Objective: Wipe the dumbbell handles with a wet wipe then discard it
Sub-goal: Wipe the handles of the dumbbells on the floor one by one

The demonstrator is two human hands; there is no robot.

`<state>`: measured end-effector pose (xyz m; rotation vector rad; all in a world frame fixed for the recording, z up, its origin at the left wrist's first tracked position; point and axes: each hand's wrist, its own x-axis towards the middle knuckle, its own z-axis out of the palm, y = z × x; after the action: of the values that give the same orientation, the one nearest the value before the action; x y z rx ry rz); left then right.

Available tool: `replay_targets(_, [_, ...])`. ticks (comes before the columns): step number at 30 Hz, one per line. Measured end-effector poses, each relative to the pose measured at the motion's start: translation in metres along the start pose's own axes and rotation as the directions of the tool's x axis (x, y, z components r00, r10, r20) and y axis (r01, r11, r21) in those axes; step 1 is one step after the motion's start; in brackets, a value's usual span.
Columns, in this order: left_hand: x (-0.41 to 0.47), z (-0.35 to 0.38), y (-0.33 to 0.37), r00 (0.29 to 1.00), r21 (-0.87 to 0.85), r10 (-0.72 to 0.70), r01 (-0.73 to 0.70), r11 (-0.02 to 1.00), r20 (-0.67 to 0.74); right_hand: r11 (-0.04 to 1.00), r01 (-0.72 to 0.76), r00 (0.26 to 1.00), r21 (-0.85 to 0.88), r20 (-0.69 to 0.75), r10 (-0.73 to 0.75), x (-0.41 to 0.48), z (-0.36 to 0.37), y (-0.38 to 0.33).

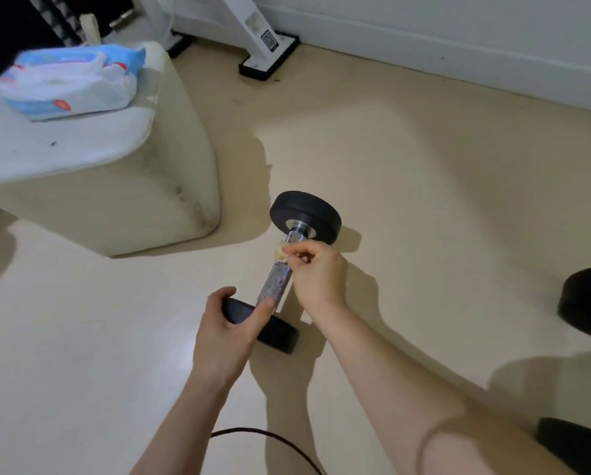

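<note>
A dumbbell (306, 214) with black round weights and a knurled metal handle (276, 282) lies on the beige floor in the middle of the head view. My left hand (227, 329) grips the near weight, thumb up by the handle's lower end. My right hand (316, 272) pinches a small crumpled wet wipe (281, 252) against the upper part of the handle, just below the far weight.
A blue and white wet wipe pack (69, 80) lies on a cream padded bench (122, 186) at the left. A second dumbbell's black weights (586, 303) sit at the right edge. A white stand base (270, 60) stands by the far wall. A dark cable (270, 440) curves near my arms.
</note>
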<state>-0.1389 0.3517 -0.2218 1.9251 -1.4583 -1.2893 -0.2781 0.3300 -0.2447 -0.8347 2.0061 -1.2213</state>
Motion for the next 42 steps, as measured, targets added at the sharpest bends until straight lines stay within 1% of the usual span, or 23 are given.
replay_targets(3, [0.003,-0.008,0.003,0.999,0.015,-0.009,0.008,1.0,0.041,0.997,0.008,0.991,-0.072,0.133,0.001,-0.033,0.005,0.006])
replay_targets(5, [0.002,-0.009,0.001,0.997,0.059,0.01,-0.014,0.998,0.074,0.998,-0.046,0.973,-0.038,0.224,0.054,-0.045,-0.004,0.012])
replay_targets(7, [-0.003,-0.006,-0.001,0.994,0.141,0.055,-0.068,0.988,0.094,0.997,-0.064,0.962,-0.05,0.261,0.074,-0.043,-0.011,0.015])
replay_targets(8, [-0.006,-0.004,-0.003,0.992,0.196,0.088,-0.105,0.975,0.094,0.997,-0.054,0.972,-0.059,0.226,0.066,-0.039,-0.014,0.016])
replay_targets(10, [-0.014,-0.002,-0.003,0.982,0.301,0.17,-0.186,0.935,0.081,0.999,-0.033,0.997,-0.035,0.073,0.036,-0.023,-0.018,0.015])
replay_targets(12, [-0.02,0.001,-0.003,0.961,0.383,0.258,-0.275,0.882,0.094,0.999,-0.031,0.999,-0.016,-0.02,0.031,-0.006,-0.023,0.016])
replay_targets(15, [-0.033,0.002,-0.001,0.929,0.422,0.346,-0.368,0.829,0.131,0.991,-0.133,0.988,0.023,-0.076,0.134,0.006,-0.029,0.025])
replay_targets(17, [-0.042,0.001,0.001,0.906,0.45,0.393,-0.419,0.789,0.155,0.96,-0.257,0.959,0.112,-0.097,0.268,0.01,-0.039,0.026])
replay_targets(19, [-0.047,0.004,0.0,0.881,0.493,0.436,-0.467,0.734,0.185,0.879,-0.353,0.914,0.32,-0.082,0.397,0.012,-0.062,0.017])
replay_targets(21, [-0.05,0.011,0.003,0.84,0.531,0.496,-0.529,0.661,0.219,0.744,-0.397,0.906,0.538,0.1,0.411,0.005,-0.095,0.001])
replay_targets(22, [-0.052,0.016,0.007,0.825,0.563,0.508,-0.55,0.617,0.249,0.703,-0.426,0.902,0.57,0.206,0.379,-0.002,-0.115,-0.01])
replay_targets(23, [-0.054,0.022,0.012,0.82,0.605,0.494,-0.557,0.569,0.29,0.699,-0.453,0.891,0.554,0.292,0.346,-0.01,-0.135,-0.019])
replay_targets(25, [-0.06,0.033,0.024,0.833,0.69,0.42,-0.541,0.48,0.361,0.773,-0.461,0.871,0.436,0.39,0.3,-0.018,-0.176,-0.038])
replay_targets(28, [-0.064,0.042,0.036,0.848,0.769,0.332,-0.52,0.371,0.413,0.896,-0.369,0.868,0.248,0.437,0.236,-0.027,-0.239,-0.063])
replay_targets(31, [-0.065,0.037,0.06,0.862,0.794,0.197,-0.507,0.336,0.467,0.933,-0.314,0.865,0.178,0.459,0.204,-0.046,-0.293,-0.078])
replay_targets(32, [-0.067,0.033,0.074,0.857,0.789,0.155,-0.513,0.34,0.491,0.936,-0.304,0.873,0.178,0.445,0.199,-0.053,-0.308,-0.081])
replay_targets(33, [-0.071,0.028,0.092,0.853,0.762,0.151,-0.517,0.39,0.5,0.936,-0.296,0.885,0.193,0.424,0.193,-0.062,-0.323,-0.083])
replay_targets(34, [-0.077,0.022,0.111,0.846,0.716,0.191,-0.525,0.461,0.497,0.934,-0.284,0.899,0.217,0.398,0.181,-0.069,-0.336,-0.084])
replay_targets(35, [-0.085,0.015,0.134,0.831,0.655,0.278,-0.553,0.515,0.483,0.933,-0.265,0.915,0.244,0.37,0.163,-0.075,-0.348,-0.085])
replay_targets(37, [-0.109,0.003,0.183,0.743,0.474,0.522,-0.669,0.572,0.419,0.935,-0.208,0.941,0.288,0.319,0.111,-0.087,-0.367,-0.09])
replay_targets(39, [-0.146,0.001,0.237,0.642,0.18,0.684,-0.761,0.624,0.347,0.925,-0.145,0.952,0.35,0.303,0.034,-0.098,-0.384,-0.095])
replay_targets(41, [-0.185,0.013,0.284,0.566,-0.083,0.721,-0.761,0.643,0.399,0.906,-0.087,0.953,0.415,0.299,-0.046,-0.107,-0.4,-0.1])
replay_targets(42, [-0.202,0.027,0.303,0.523,-0.143,0.704,-0.745,0.651,0.479,0.893,-0.059,0.954,0.445,0.289,-0.081,-0.111,-0.408,-0.101])
